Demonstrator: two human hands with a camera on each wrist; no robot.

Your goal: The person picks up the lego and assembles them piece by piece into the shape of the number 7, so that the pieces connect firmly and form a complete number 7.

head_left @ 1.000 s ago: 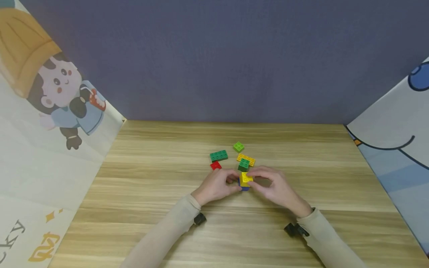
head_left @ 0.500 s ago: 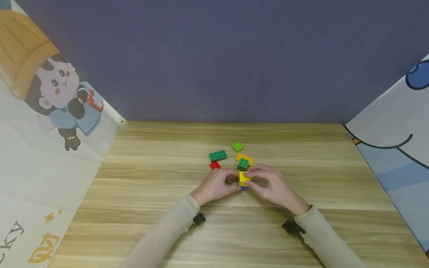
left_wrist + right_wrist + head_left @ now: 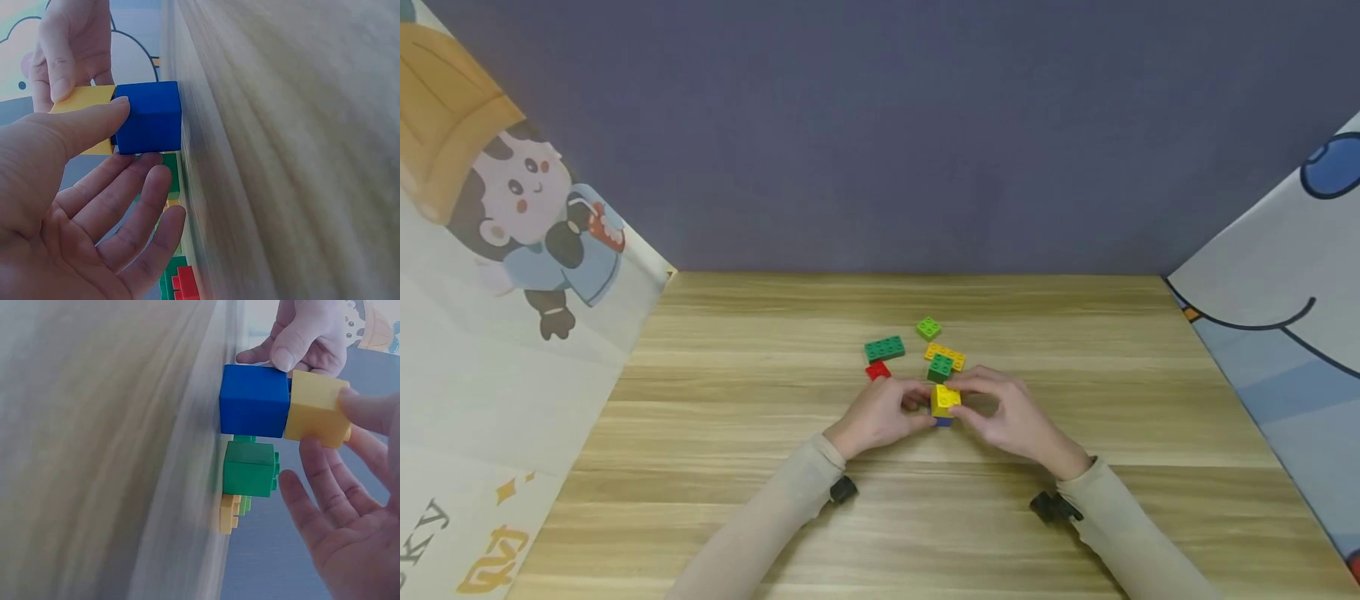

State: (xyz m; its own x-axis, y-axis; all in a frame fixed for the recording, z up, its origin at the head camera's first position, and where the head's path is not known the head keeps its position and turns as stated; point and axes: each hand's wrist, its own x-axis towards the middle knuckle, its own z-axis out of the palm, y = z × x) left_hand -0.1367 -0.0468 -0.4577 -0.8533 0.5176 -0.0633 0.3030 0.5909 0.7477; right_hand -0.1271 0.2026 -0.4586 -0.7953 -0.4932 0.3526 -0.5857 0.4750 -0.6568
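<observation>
A blue toy brick (image 3: 149, 117) stands on the wooden table, and a yellow brick (image 3: 945, 402) sits on top of it. A thin dark gap shows between the two, and the yellow one looks slightly tilted in the right wrist view. My left hand (image 3: 883, 415) holds the blue brick between thumb and fingertips. From the other side, my right hand (image 3: 1015, 421) pinches the yellow brick with its thumb and fingers. Just behind the pair is a small green brick (image 3: 250, 469), close to my right fingertips but apart from them.
Beyond the hands lie a long yellow brick (image 3: 957, 360), a lime brick (image 3: 928, 327), a long dark green brick (image 3: 884, 348) and a red brick (image 3: 877, 370), partly hidden by my left hand. A dark panel (image 3: 917, 150) borders the table's (image 3: 760, 350) far edge.
The yellow brick has turned slightly and lines up more closely with the blue brick. Both hands keep their hold; the whole head view has shifted a little.
</observation>
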